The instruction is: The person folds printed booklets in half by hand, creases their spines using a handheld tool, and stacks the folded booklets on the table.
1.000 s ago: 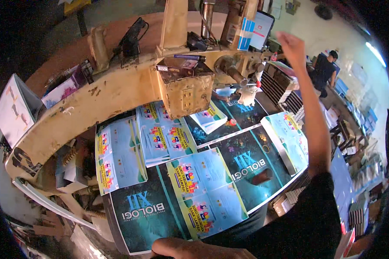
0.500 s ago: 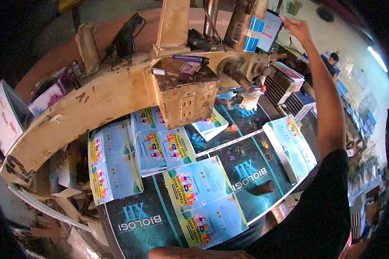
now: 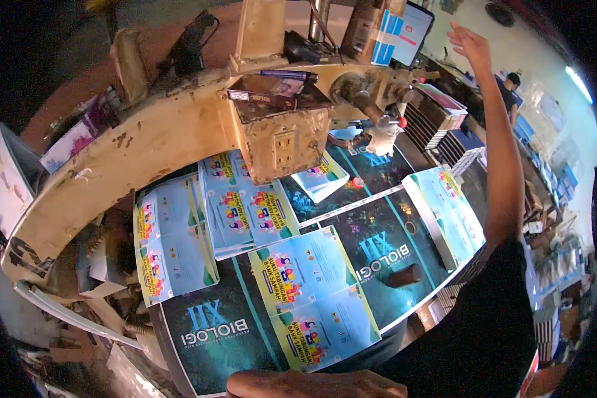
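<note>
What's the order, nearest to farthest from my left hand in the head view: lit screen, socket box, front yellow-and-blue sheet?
From your left hand, at the lower edge:
1. Front yellow-and-blue sheet: just beyond it.
2. Socket box: upper centre.
3. Lit screen: top right.

A black sleeve point(image 3: 471, 318) ends near the elbow point(image 3: 506, 229); right forearm point(image 3: 504, 152), right hand point(image 3: 472, 49) and left hand point(image 3: 305, 384) are bare.

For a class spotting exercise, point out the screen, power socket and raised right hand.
Screen point(image 3: 414, 36), head view: middle of its display.
Power socket point(image 3: 284, 151), head view: centre of its faceplate.
Right hand point(image 3: 472, 48), head view: its middle.
</note>
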Action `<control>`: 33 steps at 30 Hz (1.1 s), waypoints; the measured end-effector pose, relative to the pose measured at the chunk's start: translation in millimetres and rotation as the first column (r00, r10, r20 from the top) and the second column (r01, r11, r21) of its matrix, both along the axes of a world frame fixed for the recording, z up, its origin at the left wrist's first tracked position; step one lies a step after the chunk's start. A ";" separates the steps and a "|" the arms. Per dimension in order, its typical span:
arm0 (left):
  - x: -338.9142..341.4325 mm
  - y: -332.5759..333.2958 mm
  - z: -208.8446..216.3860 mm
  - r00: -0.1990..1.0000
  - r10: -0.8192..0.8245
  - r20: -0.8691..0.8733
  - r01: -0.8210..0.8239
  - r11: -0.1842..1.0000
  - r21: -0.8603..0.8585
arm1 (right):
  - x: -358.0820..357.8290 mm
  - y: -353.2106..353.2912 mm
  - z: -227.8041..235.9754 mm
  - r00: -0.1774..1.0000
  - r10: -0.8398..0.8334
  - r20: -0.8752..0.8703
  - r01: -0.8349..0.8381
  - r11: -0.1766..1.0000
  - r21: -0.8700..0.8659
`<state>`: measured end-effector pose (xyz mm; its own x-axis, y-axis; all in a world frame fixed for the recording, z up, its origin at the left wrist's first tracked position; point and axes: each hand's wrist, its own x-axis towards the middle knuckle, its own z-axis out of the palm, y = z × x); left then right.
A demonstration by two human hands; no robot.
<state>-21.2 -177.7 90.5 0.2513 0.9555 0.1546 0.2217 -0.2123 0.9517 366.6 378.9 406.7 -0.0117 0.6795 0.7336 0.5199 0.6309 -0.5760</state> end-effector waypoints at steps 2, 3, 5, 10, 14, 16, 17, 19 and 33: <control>11.6 -4.3 3.8 0.996 -0.089 0.008 0.089 0.995 0.033 | 4.6 -49.9 -28.8 0.879 -0.218 0.424 0.163 0.973 0.162; 15.1 -8.7 5.2 0.990 -0.141 0.013 0.140 0.988 0.065 | 12.3 -85.4 -32.9 0.774 -0.309 0.552 0.230 0.950 0.210; 29.7 -8.7 3.9 0.977 -0.215 0.007 0.213 0.972 0.097 | 32.1 -141.4 -89.8 0.840 -0.267 0.473 0.234 0.964 0.128; 38.9 16.4 4.9 0.975 -0.215 -0.053 0.221 0.957 0.186 | 90.9 -252.8 -234.1 0.643 -0.292 0.708 0.459 0.887 -0.051; 16.6 27.9 12.7 0.988 0.036 -0.153 -0.004 0.979 0.205 | 84.0 -302.1 -327.1 0.678 -0.159 0.718 0.460 0.854 -0.245; -1.0 12.4 31.2 0.975 0.137 -0.177 -0.095 0.970 0.223 | 41.2 -305.0 -328.7 0.661 -0.164 0.732 0.499 0.825 -0.266; 0.1 15.1 35.6 0.980 0.114 -0.162 -0.072 0.967 0.244 | 51.3 -304.0 -335.0 0.642 -0.224 0.733 0.551 0.800 -0.238; -0.5 22.3 53.6 0.989 0.054 -0.137 -0.010 0.953 0.302 | 70.2 -318.6 -327.1 0.628 -0.251 0.737 0.569 0.794 -0.215; -3.2 29.7 139.7 0.988 0.118 -0.102 -0.037 0.812 0.583 | 76.0 -301.2 -338.7 0.718 -0.176 0.674 0.454 0.852 -0.260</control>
